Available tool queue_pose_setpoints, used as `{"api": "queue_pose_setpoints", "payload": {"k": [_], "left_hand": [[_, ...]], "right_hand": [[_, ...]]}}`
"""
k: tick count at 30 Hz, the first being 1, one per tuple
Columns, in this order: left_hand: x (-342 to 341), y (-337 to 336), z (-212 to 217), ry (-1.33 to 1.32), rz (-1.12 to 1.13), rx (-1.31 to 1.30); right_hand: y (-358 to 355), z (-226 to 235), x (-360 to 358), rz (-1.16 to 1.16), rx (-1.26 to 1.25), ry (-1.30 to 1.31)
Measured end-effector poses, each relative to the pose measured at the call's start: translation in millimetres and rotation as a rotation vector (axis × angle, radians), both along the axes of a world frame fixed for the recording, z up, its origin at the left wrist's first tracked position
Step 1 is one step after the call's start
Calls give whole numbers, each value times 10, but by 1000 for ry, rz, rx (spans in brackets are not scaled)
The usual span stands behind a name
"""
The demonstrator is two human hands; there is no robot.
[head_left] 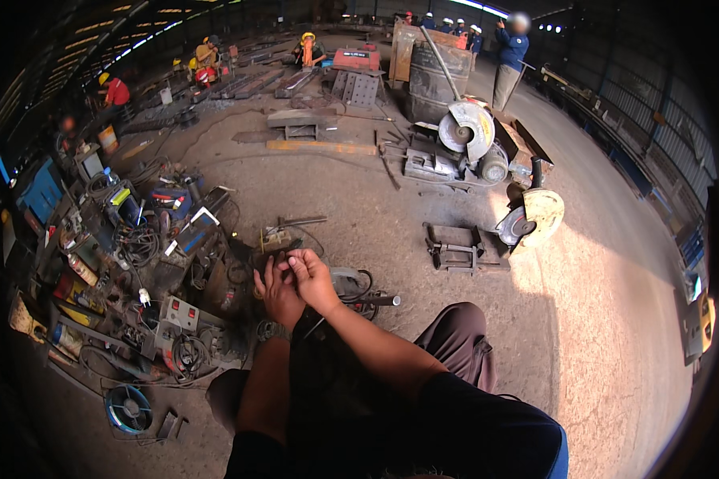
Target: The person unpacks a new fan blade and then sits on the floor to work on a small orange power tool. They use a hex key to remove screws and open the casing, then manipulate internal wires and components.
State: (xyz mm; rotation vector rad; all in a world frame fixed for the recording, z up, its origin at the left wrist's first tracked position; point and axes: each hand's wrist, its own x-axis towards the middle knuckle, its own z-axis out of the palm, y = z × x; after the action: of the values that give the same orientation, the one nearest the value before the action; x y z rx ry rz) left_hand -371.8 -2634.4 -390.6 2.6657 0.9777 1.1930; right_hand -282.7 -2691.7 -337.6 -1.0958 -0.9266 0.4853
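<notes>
My left hand (281,297) is in the middle of the view, its fingers stretched and slightly apart. My right hand (315,281) meets it from the right, thumb and fingers pinched together at the left hand's fingers. Whatever the pinch holds, if anything, is too small to make out. Under and just right of my hands sits a power tool with a rounded metal guard (347,283) and a short tube-like handle (387,301), partly hidden by my right forearm. Beyond my fingertips, a small yellowish piece (275,238) lies beside a dark metal bar (303,220).
Tangled cables (140,239), a control box with red switches (182,314) and a blue round fan (128,409) crowd the left. Two cut-off saws (465,132) (535,217) and a metal vise frame (459,249) stand right. Several people work farther back; one person (510,60) stands near a drum (439,84).
</notes>
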Motion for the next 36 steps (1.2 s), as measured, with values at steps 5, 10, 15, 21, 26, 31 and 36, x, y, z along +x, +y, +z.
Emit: {"api": "queue_pose_setpoints", "payload": {"k": [5, 10, 15, 21, 26, 31, 36], "left_hand": [[-2, -60, 69, 20, 20, 22], [-20, -38, 16, -29, 20, 13], [8, 27, -69, -60, -4, 46], [-11, -5, 24, 22, -7, 10], [-6, -7, -4, -1, 20, 23], [-38, 10, -49, -40, -19, 17], [-1, -20, 19, -40, 9, 19]], "right_hand": [[96, -17, 112, 112, -62, 237], [40, 98, -47, -195, -106, -225], [-31, 146, 12, -221, -19, -546], [-112, 186, 166, -83, 26, -731], [-199, 241, 45, -162, 82, -631], [-94, 60, 47, 166, -71, 120], [69, -26, 122, 5, -26, 101]]}}
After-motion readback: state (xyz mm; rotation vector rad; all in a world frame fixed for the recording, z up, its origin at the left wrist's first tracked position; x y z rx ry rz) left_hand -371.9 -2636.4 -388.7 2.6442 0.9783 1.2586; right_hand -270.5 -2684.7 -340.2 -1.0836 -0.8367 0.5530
